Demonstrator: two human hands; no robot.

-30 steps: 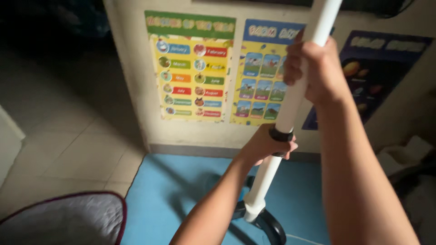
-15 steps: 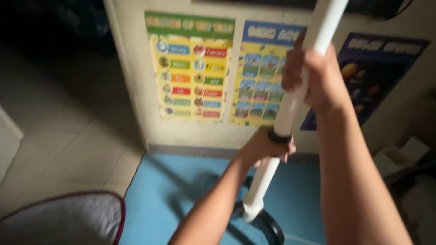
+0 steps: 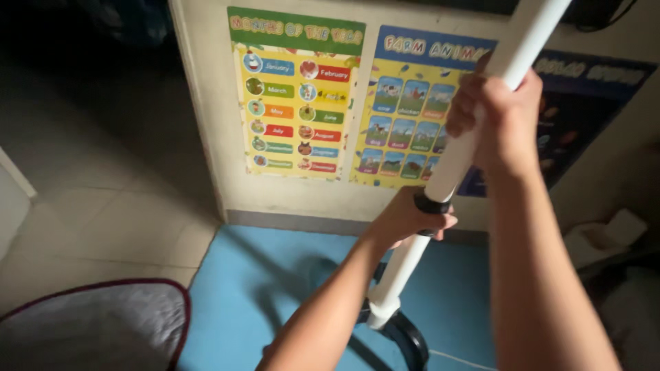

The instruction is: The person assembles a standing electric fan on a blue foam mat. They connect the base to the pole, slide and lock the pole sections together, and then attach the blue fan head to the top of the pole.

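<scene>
Pole [image 3: 459,148] upright-tilted; right hand [image 3: 500,113] above, left hand [image 3: 405,218] probably at collar.

A pale tiled floor [image 3: 103,220] runs up to the wall. A blue mat [image 3: 275,288] lies on it. A black stand base [image 3: 405,340] rests on the mat, and a grey cushion [image 3: 96,326] lies just beside it.

Both hands grip white pole [image 3: 460,154]; left hand [image 3: 405,218] low; right hand [image 3: 498,120] high, seemingly tight.
</scene>
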